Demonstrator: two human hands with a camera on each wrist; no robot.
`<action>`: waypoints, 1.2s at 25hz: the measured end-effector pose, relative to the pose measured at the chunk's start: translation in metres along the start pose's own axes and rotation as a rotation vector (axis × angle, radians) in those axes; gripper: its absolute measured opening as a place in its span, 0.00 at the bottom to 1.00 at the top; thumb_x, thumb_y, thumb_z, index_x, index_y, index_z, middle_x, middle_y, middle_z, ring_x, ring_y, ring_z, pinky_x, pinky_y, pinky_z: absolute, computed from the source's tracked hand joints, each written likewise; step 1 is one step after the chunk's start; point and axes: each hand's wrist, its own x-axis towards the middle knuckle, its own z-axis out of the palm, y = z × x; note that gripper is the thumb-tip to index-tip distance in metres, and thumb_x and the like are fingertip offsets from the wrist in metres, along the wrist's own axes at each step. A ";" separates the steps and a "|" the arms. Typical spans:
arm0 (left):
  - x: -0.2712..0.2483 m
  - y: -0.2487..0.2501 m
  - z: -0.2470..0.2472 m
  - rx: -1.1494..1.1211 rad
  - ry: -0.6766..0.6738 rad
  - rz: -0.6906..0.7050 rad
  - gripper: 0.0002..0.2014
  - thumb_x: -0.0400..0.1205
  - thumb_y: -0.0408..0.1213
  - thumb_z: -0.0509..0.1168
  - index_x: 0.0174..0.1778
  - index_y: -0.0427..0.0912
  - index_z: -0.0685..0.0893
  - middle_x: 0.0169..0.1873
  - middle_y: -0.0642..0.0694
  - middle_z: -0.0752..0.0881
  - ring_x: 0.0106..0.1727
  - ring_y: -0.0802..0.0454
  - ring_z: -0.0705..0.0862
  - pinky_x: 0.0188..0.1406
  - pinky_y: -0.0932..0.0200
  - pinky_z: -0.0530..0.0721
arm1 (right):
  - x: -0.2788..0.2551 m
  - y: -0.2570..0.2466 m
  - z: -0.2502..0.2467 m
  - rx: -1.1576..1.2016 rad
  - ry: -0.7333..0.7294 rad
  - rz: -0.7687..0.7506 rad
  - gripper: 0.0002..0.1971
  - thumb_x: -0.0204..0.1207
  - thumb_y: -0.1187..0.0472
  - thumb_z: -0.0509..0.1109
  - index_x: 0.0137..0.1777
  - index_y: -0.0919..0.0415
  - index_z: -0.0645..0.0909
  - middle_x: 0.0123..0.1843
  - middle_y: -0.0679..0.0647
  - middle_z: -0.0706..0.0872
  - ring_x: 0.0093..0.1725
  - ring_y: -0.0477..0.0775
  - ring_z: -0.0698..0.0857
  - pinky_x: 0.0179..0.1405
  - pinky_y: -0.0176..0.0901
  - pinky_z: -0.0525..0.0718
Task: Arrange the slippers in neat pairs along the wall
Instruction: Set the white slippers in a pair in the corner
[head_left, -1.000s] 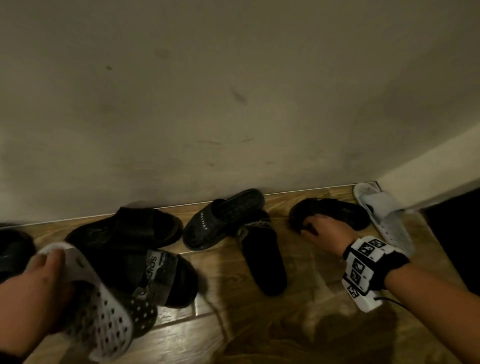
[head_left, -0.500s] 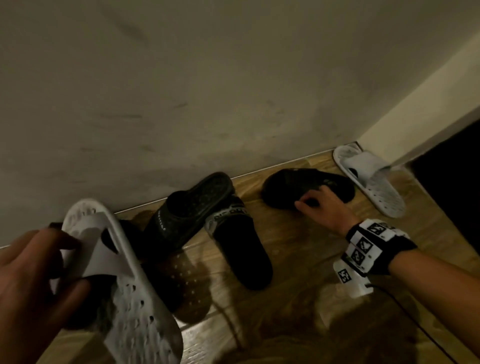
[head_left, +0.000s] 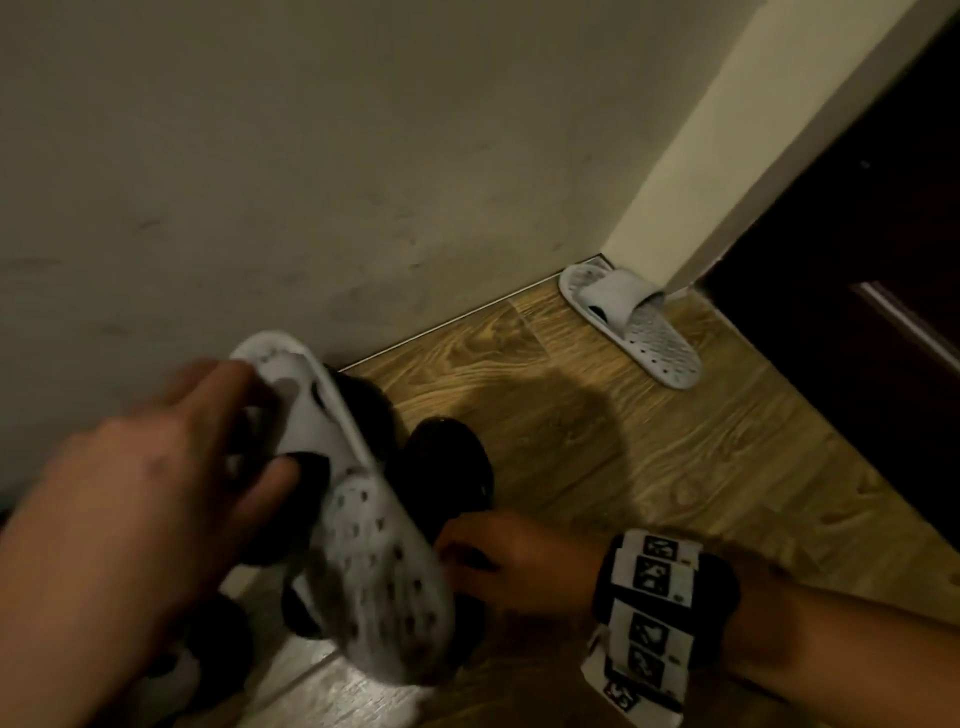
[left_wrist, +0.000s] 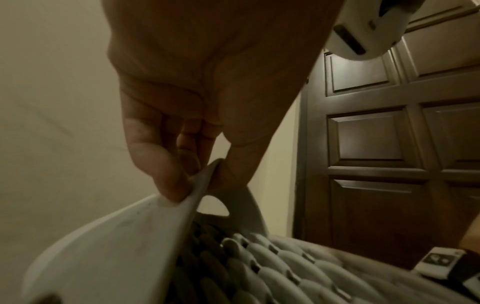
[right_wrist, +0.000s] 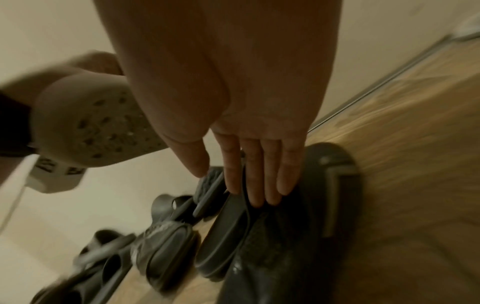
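Note:
My left hand holds a white perforated slipper up off the floor; in the left wrist view the thumb and fingers pinch its strap. Its sole also shows in the right wrist view. My right hand reaches low under that slipper, its straight fingers lying on a black slipper on the floor. The second white slipper lies toe-first in the corner against the wall.
Several more black slippers lie in a loose heap along the wall to the left. Wooden floor shows between the black slippers and the corner. A dark panelled door stands at the right.
My left hand has carried the white slipper up and to the right. My right hand has pulled back left with the black slipper, away from the corner slipper. The view has swung right.

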 end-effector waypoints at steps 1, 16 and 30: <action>0.009 0.028 -0.009 -0.045 0.020 0.050 0.18 0.66 0.60 0.62 0.47 0.55 0.74 0.40 0.54 0.77 0.30 0.41 0.84 0.28 0.51 0.86 | -0.014 0.007 -0.005 0.044 0.008 0.039 0.16 0.84 0.55 0.61 0.65 0.63 0.78 0.62 0.62 0.84 0.59 0.60 0.84 0.61 0.60 0.82; 0.170 0.250 0.112 0.061 -0.246 0.386 0.17 0.81 0.36 0.63 0.64 0.32 0.78 0.59 0.30 0.81 0.54 0.31 0.85 0.49 0.47 0.82 | -0.187 0.120 -0.013 0.122 0.438 0.476 0.13 0.84 0.49 0.60 0.61 0.53 0.80 0.44 0.41 0.81 0.38 0.32 0.79 0.38 0.19 0.76; 0.129 0.240 0.203 0.159 -0.538 0.446 0.26 0.80 0.52 0.61 0.73 0.45 0.73 0.71 0.36 0.75 0.71 0.35 0.74 0.69 0.43 0.74 | -0.159 0.140 -0.012 0.122 0.387 0.369 0.14 0.81 0.45 0.63 0.60 0.48 0.81 0.55 0.45 0.86 0.53 0.42 0.84 0.56 0.44 0.83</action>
